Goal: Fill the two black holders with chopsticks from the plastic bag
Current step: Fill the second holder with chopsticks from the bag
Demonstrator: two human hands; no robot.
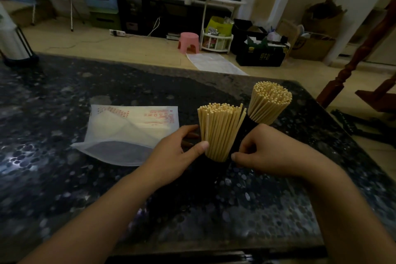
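Note:
Two black holders stand on the dark speckled table point(85, 188), both packed with pale wooden chopsticks. The near holder point(212, 169) carries a bundle of chopsticks point(218, 130). My left hand point(177, 152) grips that bundle from the left, thumb across its base. My right hand point(265, 152) is curled at the right side of the near holder, fingertips pinched at the rim against the chopsticks. The far holder point(249, 124) stands behind to the right, with its chopsticks point(269, 100) fanning upward. A white plastic bag point(128, 133) with red print lies flat to the left.
Dark brown sticks point(190, 138) lie on the table behind my left hand. A white lamp-like object point(12, 38) stands at the table's far left corner. A wooden post point(351, 64) rises past the right edge. Beyond the table are a pink stool point(188, 42) and boxes.

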